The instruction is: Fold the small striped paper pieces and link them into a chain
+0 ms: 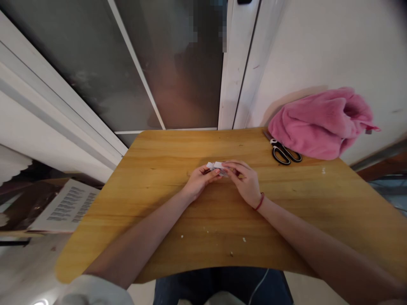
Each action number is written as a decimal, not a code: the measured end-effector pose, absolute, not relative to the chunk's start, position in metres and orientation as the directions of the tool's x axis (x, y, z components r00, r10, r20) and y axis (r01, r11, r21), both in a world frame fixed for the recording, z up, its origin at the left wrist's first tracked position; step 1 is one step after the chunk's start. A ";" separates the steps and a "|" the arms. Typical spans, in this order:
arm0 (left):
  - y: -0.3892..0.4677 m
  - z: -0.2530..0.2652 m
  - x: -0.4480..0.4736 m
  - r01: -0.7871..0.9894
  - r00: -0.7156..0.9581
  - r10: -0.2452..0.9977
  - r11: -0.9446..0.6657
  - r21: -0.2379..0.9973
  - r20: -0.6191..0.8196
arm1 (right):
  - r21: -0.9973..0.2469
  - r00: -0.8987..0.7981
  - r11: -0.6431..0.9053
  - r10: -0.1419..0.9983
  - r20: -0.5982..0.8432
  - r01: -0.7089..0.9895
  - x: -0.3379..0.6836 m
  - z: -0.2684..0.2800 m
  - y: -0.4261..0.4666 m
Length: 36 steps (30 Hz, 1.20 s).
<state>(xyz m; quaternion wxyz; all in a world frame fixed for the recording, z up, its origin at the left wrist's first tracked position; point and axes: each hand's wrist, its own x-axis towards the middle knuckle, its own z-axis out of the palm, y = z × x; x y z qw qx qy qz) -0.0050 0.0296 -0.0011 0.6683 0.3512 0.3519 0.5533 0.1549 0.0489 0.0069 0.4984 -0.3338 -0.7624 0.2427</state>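
Observation:
A small piece of folded white paper (218,165) is held up between both hands over the middle of the wooden table (171,152). My left hand (201,181) pinches its left side between thumb and fingers. From the right, my right hand (246,180) grips the other side with its fingertips; a red string bracelet circles that wrist. The fingers cover part of the paper, so its full shape is hidden.
Black-handled scissors (281,152) lie at the back right, their blades partly under a pink plush cloth (321,123). Tiny white scraps (244,239) dot the table's front. Behind stands a glass-paneled door (143,63); a printed sheet (68,205) sits lower left.

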 end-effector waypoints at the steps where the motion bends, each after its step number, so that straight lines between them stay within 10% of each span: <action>1: 0.029 -0.001 -0.005 -0.494 0.143 0.986 0.145 0.857 -0.085 | -0.696 -0.287 0.666 0.745 0.602 0.268 0.155 0.007 0.049; 36: 0.031 0.002 -0.005 -0.519 0.041 0.996 0.089 0.850 -0.079 | -0.868 -0.317 0.412 0.892 0.322 0.278 0.152 -0.003 0.054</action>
